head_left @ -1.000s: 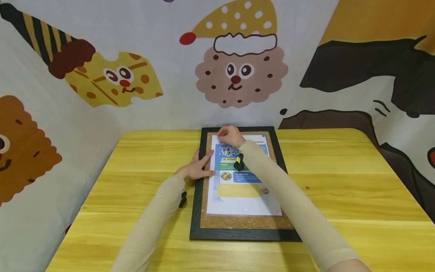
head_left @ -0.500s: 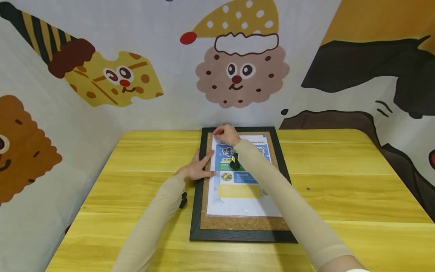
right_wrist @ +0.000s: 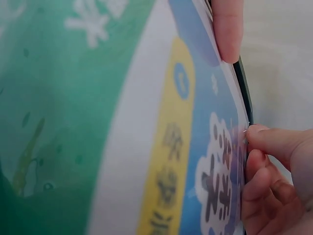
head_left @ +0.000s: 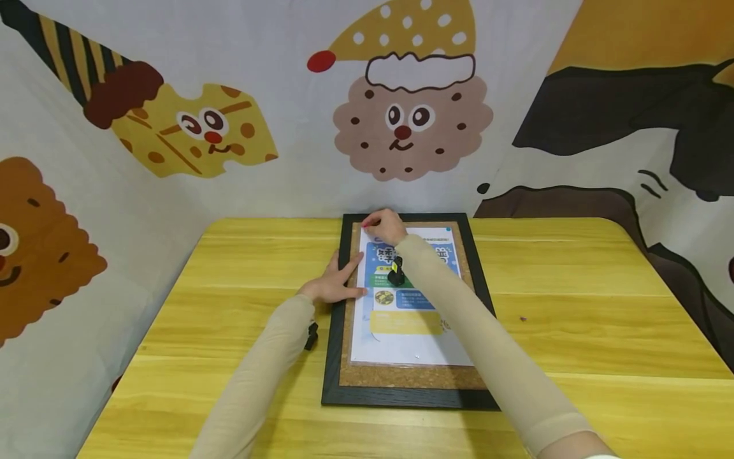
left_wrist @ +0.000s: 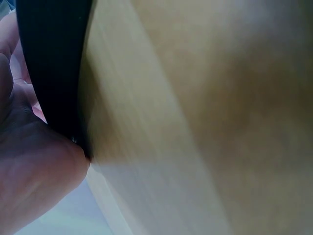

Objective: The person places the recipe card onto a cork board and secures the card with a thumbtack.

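A printed poster (head_left: pixel 395 350) lies on the cork board (head_left: pixel 413 377) with a black frame (head_left: pixel 410 398). At the poster's top left corner, my right hand (head_left: pixel 388 227) pinches a small pink push pin (head_left: pixel 365 224) between thumb and finger. In the right wrist view the fingertips of that hand (right_wrist: pixel 274 171) are right at the poster's edge. My left hand (head_left: pixel 332 284) rests spread over the frame's left side, its fingers reaching the poster's left edge. From the left wrist, the hand (left_wrist: pixel 39 161) shows against the black frame's outer side (left_wrist: pixel 56 63).
A blue push pin (head_left: pixel 448 229) sits at the poster's top right corner, and a small clear one (head_left: pixel 417 356) shows near its bottom edge. One tiny dark object (head_left: pixel 523 318) lies on the wooden table (head_left: pixel 590 268) to the right. Behind stands a cartoon-printed cloth (head_left: pixel 298 140).
My right hand has moved slightly left with the push pin, to the poster's top left corner, and then stays there. The left hand keeps its place on the frame.
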Tool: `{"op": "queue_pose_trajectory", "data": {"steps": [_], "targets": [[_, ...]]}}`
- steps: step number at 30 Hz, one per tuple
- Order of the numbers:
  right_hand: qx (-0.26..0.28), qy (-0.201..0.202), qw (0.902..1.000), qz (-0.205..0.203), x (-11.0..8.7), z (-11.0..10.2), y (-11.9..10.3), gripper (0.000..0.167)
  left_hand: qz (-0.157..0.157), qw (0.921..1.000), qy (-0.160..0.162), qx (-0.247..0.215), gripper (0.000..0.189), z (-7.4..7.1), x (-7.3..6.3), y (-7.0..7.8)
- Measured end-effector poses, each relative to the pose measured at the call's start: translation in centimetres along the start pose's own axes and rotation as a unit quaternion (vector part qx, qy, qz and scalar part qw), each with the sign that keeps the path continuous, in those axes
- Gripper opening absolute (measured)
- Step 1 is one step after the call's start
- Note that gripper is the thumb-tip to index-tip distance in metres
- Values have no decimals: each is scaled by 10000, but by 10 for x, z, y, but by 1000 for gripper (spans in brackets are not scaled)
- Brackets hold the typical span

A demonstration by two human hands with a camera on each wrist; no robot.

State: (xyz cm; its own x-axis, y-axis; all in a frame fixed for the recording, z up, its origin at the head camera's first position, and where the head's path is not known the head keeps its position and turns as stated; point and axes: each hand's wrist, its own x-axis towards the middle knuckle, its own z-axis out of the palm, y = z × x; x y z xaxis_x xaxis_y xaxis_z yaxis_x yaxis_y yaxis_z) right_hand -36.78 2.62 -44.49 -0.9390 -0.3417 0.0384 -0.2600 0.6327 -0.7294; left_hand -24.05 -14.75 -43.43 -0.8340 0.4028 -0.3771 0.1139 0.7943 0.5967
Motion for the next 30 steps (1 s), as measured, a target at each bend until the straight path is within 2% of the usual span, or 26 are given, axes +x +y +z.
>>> {"op": "queue_pose_trajectory", "data": {"steps": [18, 30], "targets": [[-73, -1, 9999, -82, 1, 2, 4, 20, 22, 10000, -27, -11, 88, 0, 3, -3], [-151, 190, 9996, 108, 5, 5, 5, 8, 45, 10000, -8, 33, 87, 0, 3, -3]]}}
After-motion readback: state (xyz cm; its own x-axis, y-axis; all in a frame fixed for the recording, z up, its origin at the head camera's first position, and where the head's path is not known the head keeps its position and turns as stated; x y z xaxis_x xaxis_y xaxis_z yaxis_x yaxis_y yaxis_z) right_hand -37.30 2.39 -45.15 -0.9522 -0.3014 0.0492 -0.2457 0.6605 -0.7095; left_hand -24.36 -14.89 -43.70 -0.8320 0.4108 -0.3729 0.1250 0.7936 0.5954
